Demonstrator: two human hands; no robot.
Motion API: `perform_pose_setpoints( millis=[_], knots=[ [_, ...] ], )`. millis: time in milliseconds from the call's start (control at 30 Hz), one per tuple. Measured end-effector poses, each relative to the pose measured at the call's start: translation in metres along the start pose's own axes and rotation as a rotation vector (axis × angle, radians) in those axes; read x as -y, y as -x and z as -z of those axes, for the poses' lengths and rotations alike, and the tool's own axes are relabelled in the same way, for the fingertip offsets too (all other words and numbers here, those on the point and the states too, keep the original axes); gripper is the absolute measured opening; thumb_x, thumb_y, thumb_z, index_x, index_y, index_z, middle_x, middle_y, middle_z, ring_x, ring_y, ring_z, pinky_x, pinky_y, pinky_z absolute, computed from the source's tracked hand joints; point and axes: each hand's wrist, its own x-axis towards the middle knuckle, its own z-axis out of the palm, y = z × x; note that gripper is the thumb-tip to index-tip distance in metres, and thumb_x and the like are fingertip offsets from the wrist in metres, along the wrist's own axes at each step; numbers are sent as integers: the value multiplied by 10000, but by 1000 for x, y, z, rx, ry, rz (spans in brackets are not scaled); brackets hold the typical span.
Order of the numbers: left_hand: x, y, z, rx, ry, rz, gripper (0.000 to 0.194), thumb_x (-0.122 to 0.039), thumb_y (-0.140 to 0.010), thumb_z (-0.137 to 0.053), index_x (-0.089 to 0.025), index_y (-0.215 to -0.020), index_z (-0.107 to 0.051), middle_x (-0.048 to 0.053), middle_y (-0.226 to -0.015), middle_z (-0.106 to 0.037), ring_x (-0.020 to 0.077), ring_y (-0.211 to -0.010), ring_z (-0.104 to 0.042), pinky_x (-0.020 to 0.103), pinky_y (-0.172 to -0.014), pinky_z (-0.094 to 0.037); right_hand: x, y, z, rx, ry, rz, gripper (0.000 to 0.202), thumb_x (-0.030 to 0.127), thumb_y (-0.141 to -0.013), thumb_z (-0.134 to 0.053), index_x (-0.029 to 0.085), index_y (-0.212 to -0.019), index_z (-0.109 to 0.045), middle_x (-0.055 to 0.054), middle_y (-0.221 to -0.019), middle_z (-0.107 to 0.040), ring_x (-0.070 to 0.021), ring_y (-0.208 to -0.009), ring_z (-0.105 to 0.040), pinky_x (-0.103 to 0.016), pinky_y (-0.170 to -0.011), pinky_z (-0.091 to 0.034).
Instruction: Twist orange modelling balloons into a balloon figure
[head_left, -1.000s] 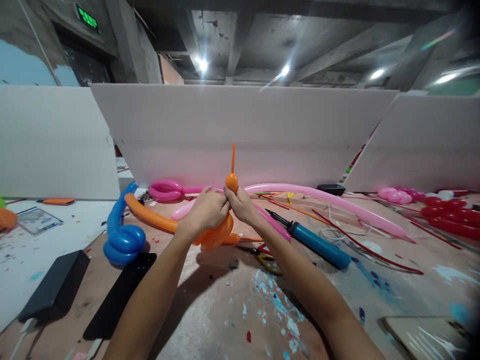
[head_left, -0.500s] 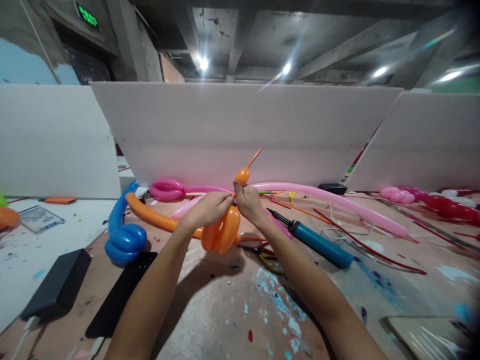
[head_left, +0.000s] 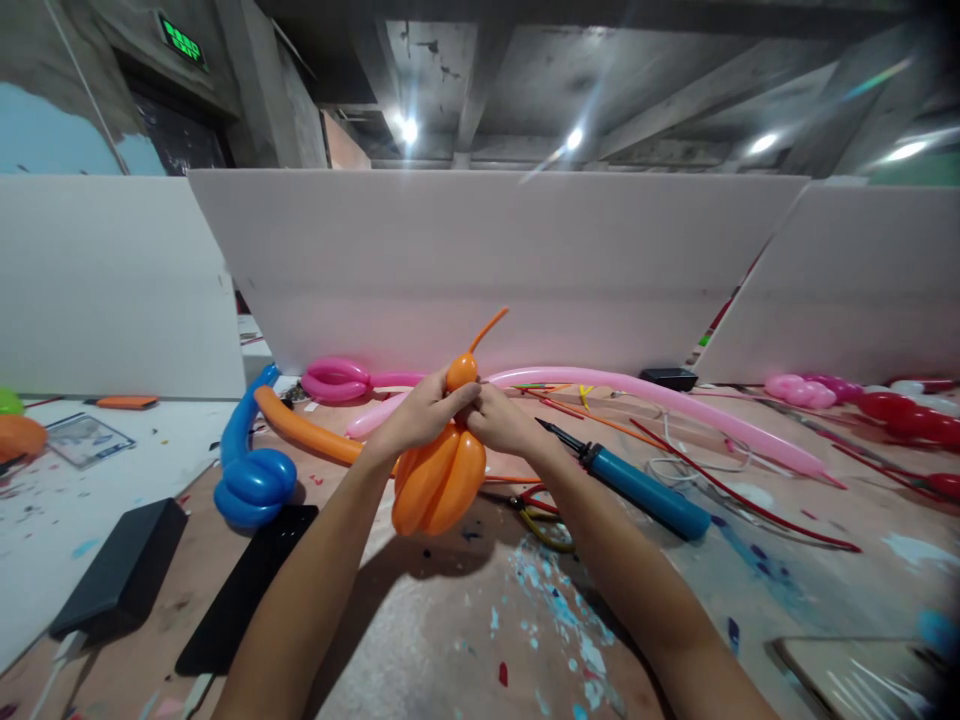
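Observation:
Both my hands pinch an orange twisting balloon (head_left: pixel 441 482) above the middle of the table. My left hand (head_left: pixel 424 408) wraps it from the left, its thumb across the twist. From the right, my right hand (head_left: pixel 504 415) is closed on the same spot, fingers bent in. Several puffed loops hang below the hands. On top sits a small round bubble with a thin uninflated tail pointing up and right. The exact twist point is hidden by my fingers. Behind my hands lies a long pink balloon (head_left: pixel 660 393).
A blue balloon (head_left: pixel 255 485), another orange balloon (head_left: pixel 304 430) and a magenta balloon (head_left: pixel 335 380) lie left. Right are a teal hand pump (head_left: pixel 645 490) and scissors (head_left: pixel 544 515). Near the front lie a black phone (head_left: pixel 247 590) and a dark power bank (head_left: pixel 124 570). White boards (head_left: pixel 495 270) stand behind.
My hands and the orange balloon have shifted slightly left and down. The hanging loops have turned and face me more, and the top bubble now sits above my left hand.

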Motion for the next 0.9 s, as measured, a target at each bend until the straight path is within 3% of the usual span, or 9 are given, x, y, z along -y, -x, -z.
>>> perform_pose_setpoints(
  millis=[167,300,433,633,900],
  knots=[
    [-2,-1,-5,-48,153,-66,450,-553,-883,-493,-138,-1031,-586,80,-974,-663,176,-874,-617,270,-761,-498,16,3,4,-21,-70,87,275,250,-894,-385,155,-690,-543,-36,-708,-569,-144,-658,-519,-252,-603,-405],
    [-11,3,-4,34,345,-37,509,-559,-880,-496,-125,-1126,-599,132,-1063,-677,227,-953,-648,325,-811,-517,18,4,4,2,-86,91,373,388,-951,-355,170,-681,-491,-20,-683,-528,-128,-610,-470,-252,-570,-364],
    [-16,4,-6,65,495,-16,480,-549,-869,-521,-123,-1054,-642,141,-1056,-695,257,-971,-661,352,-832,-515,22,5,4,-3,-30,132,427,440,-968,-317,175,-672,-475,-20,-690,-514,-137,-650,-476,-270,-621,-369],
    [-9,0,-12,-15,605,-39,368,-501,-854,-575,-138,-798,-598,130,-1037,-714,248,-957,-668,325,-807,-503,26,6,5,5,57,137,395,373,-970,-300,173,-679,-476,-26,-702,-541,-130,-637,-445,-272,-616,-347],
    [-1,-4,-10,-97,582,-73,321,-446,-862,-578,-147,-744,-574,61,-783,-708,231,-915,-695,300,-788,-502,23,3,-2,11,191,207,336,254,-962,-290,181,-700,-487,-21,-703,-537,-143,-682,-449,-296,-698,-364]
  ],
)
